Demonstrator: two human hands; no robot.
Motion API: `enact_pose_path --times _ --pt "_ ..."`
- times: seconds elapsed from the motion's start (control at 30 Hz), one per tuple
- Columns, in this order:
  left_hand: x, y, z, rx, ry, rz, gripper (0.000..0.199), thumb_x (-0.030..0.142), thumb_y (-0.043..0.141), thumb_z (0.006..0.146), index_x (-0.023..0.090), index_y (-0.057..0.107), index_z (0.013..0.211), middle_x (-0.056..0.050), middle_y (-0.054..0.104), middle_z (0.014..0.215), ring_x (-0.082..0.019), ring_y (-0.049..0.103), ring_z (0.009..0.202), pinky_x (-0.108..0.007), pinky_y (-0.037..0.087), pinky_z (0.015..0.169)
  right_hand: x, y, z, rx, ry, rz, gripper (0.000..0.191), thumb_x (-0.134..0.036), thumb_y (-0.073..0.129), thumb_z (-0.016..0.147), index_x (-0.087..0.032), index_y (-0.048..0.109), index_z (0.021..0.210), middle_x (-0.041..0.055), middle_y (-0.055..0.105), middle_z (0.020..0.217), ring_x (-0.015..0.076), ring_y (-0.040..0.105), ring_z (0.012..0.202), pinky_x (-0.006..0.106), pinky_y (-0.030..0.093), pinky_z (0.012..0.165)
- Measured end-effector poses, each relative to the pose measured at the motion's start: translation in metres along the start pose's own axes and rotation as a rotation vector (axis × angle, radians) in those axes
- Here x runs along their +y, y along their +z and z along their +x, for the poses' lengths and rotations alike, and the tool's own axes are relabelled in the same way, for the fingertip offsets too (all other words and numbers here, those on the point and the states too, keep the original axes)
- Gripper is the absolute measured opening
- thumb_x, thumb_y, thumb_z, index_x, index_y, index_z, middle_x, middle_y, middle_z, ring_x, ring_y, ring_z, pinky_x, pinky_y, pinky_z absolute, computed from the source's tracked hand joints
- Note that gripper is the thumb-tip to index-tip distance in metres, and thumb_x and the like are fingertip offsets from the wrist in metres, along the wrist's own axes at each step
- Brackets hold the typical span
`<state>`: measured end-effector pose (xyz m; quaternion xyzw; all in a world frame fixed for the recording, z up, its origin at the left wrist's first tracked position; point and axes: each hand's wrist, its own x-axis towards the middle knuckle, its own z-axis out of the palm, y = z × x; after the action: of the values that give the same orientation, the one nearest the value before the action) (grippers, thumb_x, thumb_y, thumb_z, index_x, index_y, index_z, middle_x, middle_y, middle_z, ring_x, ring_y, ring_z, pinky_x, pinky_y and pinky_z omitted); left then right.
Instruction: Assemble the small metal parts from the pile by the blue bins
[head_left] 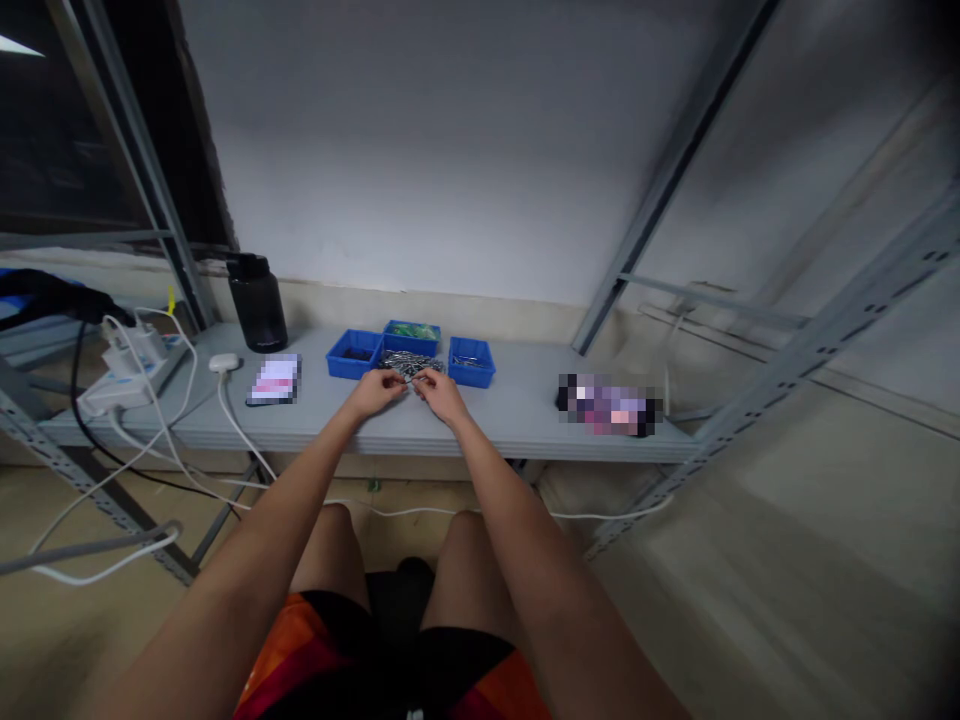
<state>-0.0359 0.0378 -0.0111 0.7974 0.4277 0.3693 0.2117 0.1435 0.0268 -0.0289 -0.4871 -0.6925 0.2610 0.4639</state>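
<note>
Close together over the front of the shelf, my left hand (379,392) and my right hand (440,394) both have their fingers pinched. A small, thin, dark piece shows between the fingertips; its kind is too small to make out. Just behind them lies a pile of shiny metal pieces (411,362). Around the pile stand three blue bins: the left bin (343,372) has dark small parts, the back bin (433,346) has green packets or bits, and the right bin (472,378) has a few metal pieces.
A black bottle (259,305) stands at the back left. In front of it lies a phone with a blurred screen (274,380). A white charger (224,362), a power strip (135,380) and cables occupy the left end. A blurred-out object (609,405) lies to the right, near the metal rack post (720,440).
</note>
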Motion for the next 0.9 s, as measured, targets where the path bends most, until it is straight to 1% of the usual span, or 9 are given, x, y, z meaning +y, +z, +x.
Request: enact_pose_path --times 0.13,0.27,0.37,0.5,0.57,0.67,0.77,0.83,0.9 --pt "0.001 -0.001 0.0 -0.012 0.005 -0.005 0.029 0.034 0.059 0.075 0.014 0.076 0.088 -0.007 0.076 0.087 -0.021 0.064 0.082 -0.03 0.05 0.077 -0.001 -0.001 -0.001 -0.002 -0.029 -0.02 0.014 -0.026 0.056 0.084 -0.02 0.068 0.088 0.0013 0.068 0.073 0.0159 0.06 0.068 0.027 0.047 0.068" --pt "0.002 -0.002 -0.001 0.054 0.012 0.007 0.027 0.032 0.059 0.078 0.015 0.076 0.089 -0.007 0.076 0.09 -0.021 0.065 0.082 -0.03 0.05 0.08 -0.003 -0.001 0.0 0.016 -0.099 -0.096 0.011 -0.024 0.06 0.084 -0.02 0.069 0.086 0.0034 0.071 0.088 0.0174 0.062 0.081 0.03 0.047 0.079" --pt "0.004 -0.003 -0.002 0.098 0.033 0.005 0.027 0.032 0.06 0.079 0.014 0.075 0.091 -0.009 0.076 0.094 -0.021 0.065 0.083 -0.03 0.05 0.081 -0.004 -0.001 0.001 -0.024 -0.119 -0.157 0.008 -0.019 0.062 0.083 -0.019 0.07 0.084 0.0041 0.07 0.088 0.017 0.061 0.081 0.031 0.046 0.08" --pt "0.006 -0.003 -0.003 0.085 0.053 0.011 0.025 0.03 0.061 0.08 0.013 0.074 0.092 -0.008 0.074 0.093 -0.02 0.064 0.081 -0.031 0.05 0.081 -0.004 0.0 0.001 -0.072 -0.12 -0.169 0.007 -0.017 0.064 0.083 -0.018 0.07 0.082 0.0039 0.07 0.085 0.0164 0.06 0.079 0.03 0.045 0.079" --pt "0.008 -0.002 -0.005 0.09 0.074 0.046 0.024 0.03 0.06 0.082 0.014 0.073 0.093 -0.008 0.073 0.091 -0.019 0.063 0.079 -0.03 0.05 0.079 -0.003 0.0 0.0 -0.05 -0.112 -0.136 0.007 -0.02 0.063 0.085 -0.019 0.07 0.084 0.0031 0.069 0.085 0.0165 0.061 0.079 0.029 0.045 0.078" --pt "0.011 -0.002 -0.008 0.119 0.177 0.179 0.023 0.03 0.057 0.086 0.016 0.072 0.094 -0.008 0.071 0.091 -0.02 0.062 0.083 -0.03 0.048 0.079 -0.002 0.001 0.001 0.026 -0.089 -0.084 0.012 -0.022 0.061 0.085 -0.021 0.068 0.095 0.0016 0.068 0.085 0.0159 0.061 0.077 0.029 0.047 0.076" --pt "0.015 -0.01 -0.008 0.233 0.269 0.373 0.025 0.031 0.052 0.091 0.017 0.072 0.096 -0.01 0.069 0.092 -0.023 0.06 0.093 -0.034 0.045 0.087 0.001 0.003 0.003 0.074 -0.04 -0.092 0.026 -0.019 0.062 0.082 -0.021 0.063 0.108 -0.0002 0.066 0.082 0.0152 0.06 0.071 0.029 0.049 0.075" --pt "0.018 -0.021 -0.002 0.357 0.222 0.482 0.028 0.032 0.049 0.092 0.016 0.071 0.099 -0.013 0.069 0.096 -0.026 0.059 0.096 -0.038 0.043 0.089 0.0 0.005 0.003 0.064 -0.021 -0.15 0.029 -0.016 0.059 0.082 -0.02 0.063 0.111 0.0008 0.065 0.083 0.016 0.06 0.072 0.03 0.049 0.076" --pt "0.02 -0.034 0.006 0.449 0.11 0.555 0.029 0.03 0.046 0.093 0.016 0.07 0.103 -0.015 0.068 0.102 -0.028 0.058 0.1 -0.04 0.042 0.09 -0.003 0.005 0.0 0.061 -0.027 -0.266 0.029 -0.014 0.056 0.083 -0.019 0.064 0.111 0.0051 0.066 0.094 0.0179 0.061 0.082 0.032 0.05 0.083"
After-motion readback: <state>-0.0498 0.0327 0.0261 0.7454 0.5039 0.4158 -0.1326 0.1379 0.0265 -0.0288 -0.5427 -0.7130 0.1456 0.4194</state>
